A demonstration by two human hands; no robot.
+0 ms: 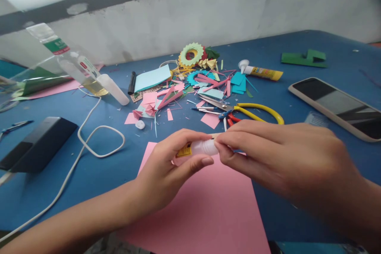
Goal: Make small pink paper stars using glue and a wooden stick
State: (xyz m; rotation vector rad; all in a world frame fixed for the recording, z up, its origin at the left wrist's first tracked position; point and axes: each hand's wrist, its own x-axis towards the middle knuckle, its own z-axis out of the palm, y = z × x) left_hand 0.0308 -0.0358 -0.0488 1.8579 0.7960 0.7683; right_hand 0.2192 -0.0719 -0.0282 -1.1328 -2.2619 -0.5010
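My left hand (pixel 169 166) is wrapped round a small whitish plastic bottle (pixel 205 147) with a yellow label, which looks like a glue bottle. It lies nearly level, its ribbed neck toward the right. At that end my right hand (pixel 282 154) pinches the tip, which the fingers cover. Under both hands a pink paper sheet (pixel 220 206) extends to the table's near edge. Just beyond my right fingers are scissors (pixel 258 111) with yellow handles and a red-handled tool (pixel 233 118), partly hidden.
The blue table (pixel 113 174) carries paper scraps (pixel 169 99), a yellow tube (pixel 264 73), a phone (pixel 336 107) and a green paper piece (pixel 303 58). Leftward are a clear bottle (pixel 74 71), a white glue stick (pixel 113 89), a black device (pixel 41 143) and a looped white cable (pixel 80 154).
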